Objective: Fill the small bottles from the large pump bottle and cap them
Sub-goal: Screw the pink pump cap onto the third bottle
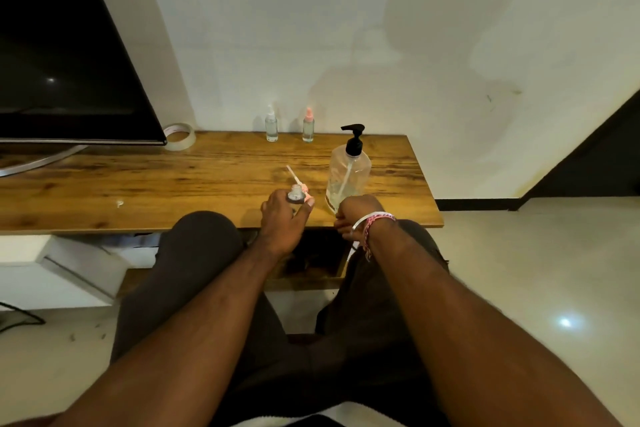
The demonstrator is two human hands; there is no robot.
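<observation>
Left hand [282, 218] wraps the small open bottle [295, 195], only neck and shoulder show; body hidden, fill level can't tell. Pink sprayer cap [304, 188] with dip tube lies just behind it, partly blocked by fingers; touching the bottle or not, unclear. Right hand [353, 215] curled at the desk edge [138, 222], fingers hidden from view; holding anything, can't tell. Base of pump bottle [348, 177] covered by that hand; liquid level hard to read. Two capped bottles at back, clear-topped [271, 125] and pink-topped [308, 126], too small for fill level. Monitor [62, 45] cut off left and top. Tape roll [180, 137] partly behind monitor.
</observation>
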